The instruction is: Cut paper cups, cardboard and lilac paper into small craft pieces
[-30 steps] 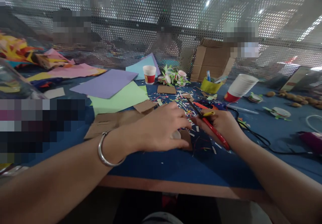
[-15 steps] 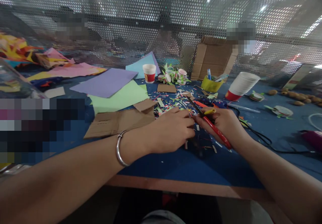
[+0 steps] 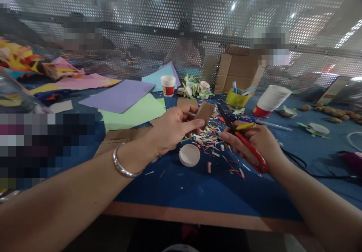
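Between the thumb and fingers of my left hand (image 3: 174,129) is a small piece of brown cardboard (image 3: 205,112), raised above the table. My right hand (image 3: 254,140) grips scissors (image 3: 251,149) with red handles and dark blades pointing up and away. A yellow stick-like thing (image 3: 246,126), perhaps a pen, also lies in that hand. On the table below my left hand sits a white round paper cup bottom (image 3: 189,155). Paper scraps (image 3: 209,137) in white, red and green are scattered between and beyond my hands.
Purple paper (image 3: 117,95), green paper (image 3: 132,112) and flat cardboard (image 3: 118,139) lie on the left. Further back stand a paper cup (image 3: 168,86), a yellow holder (image 3: 236,98) with pens, and stacked cups (image 3: 273,99). A black cord (image 3: 299,163) runs along the right.
My left hand has drawn back to the left and turned, bringing the cardboard piece into view. The white cup bottom is now uncovered. The scissors stay in my right hand, further from my left.
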Demonstrator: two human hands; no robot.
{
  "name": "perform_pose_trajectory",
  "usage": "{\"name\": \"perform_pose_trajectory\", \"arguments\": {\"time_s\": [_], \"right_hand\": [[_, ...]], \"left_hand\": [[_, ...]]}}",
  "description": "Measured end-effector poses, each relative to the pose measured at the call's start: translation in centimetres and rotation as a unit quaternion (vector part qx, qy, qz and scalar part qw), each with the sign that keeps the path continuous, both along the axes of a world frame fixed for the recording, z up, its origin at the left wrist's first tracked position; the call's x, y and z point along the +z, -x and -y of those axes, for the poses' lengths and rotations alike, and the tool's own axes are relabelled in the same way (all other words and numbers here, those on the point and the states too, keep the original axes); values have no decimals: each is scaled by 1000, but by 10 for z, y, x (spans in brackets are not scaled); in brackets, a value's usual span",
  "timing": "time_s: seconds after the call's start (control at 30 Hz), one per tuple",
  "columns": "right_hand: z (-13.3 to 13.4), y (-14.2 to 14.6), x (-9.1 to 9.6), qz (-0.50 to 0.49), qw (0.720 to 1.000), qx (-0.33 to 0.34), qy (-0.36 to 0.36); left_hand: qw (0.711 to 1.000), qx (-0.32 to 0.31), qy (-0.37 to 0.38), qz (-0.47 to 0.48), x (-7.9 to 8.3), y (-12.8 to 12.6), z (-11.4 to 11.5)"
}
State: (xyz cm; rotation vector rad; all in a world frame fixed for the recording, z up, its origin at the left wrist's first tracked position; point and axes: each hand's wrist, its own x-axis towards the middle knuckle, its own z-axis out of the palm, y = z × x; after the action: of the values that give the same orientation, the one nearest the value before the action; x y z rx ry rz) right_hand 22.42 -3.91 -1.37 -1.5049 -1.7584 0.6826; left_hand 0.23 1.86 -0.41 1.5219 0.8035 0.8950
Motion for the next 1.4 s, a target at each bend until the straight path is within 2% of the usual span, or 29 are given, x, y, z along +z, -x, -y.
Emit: {"name": "perform_pose_trajectory", "arguments": {"time_s": [0.07,0.13,0.2,0.27,0.33,0.4,0.43,0.47,0.5,0.53,0.6,0.63,0.7,0.83,1.07,1.2,1.4], "right_hand": [[0,0,0,-28,999,-10,20],[1,1,0,-66,996,-28,45],[2,5,0,-103,992,-29,60],[2,9,1,-135,989,-6,54],[2,11,1,-155,987,17,43],[0,11,-1,-172,984,24,50],[-2,10,-1,-184,981,19,59],[-3,8,-2,-198,978,10,63],[-4,7,-3,-212,975,3,65],[-5,6,-3,-223,973,-5,63],[-6,6,-2,-235,970,-18,58],[-5,6,-1,-237,969,-22,59],[-4,9,0,-233,970,-25,68],[-2,10,1,-206,975,-17,84],[-2,1,1,-174,980,55,75],[-1,0,0,-196,972,103,84],[2,-4,-5,-257,946,157,119]], "left_hand": [[998,16,-38,-40,0,1,1],[982,50,-154,-94,-1,1,3],[927,86,-326,-162,0,1,7],[845,92,-470,-237,2,0,12],[782,71,-544,-297,5,-2,18],[757,52,-569,-316,7,-2,23],[763,45,-568,-305,7,-2,24],[781,36,-554,-285,6,-2,25],[812,27,-523,-257,5,-2,25],[853,16,-471,-224,3,-2,24],[936,-8,-317,-149,-1,-3,20],[965,-16,-234,-116,-2,-3,17],[991,-35,-103,-77,-4,-3,13],[996,-62,17,-67,-1,-3,10],[993,13,97,74,2,-4,9],[988,42,102,111,0,-3,6],[987,85,51,128,0,-4,7]]}}
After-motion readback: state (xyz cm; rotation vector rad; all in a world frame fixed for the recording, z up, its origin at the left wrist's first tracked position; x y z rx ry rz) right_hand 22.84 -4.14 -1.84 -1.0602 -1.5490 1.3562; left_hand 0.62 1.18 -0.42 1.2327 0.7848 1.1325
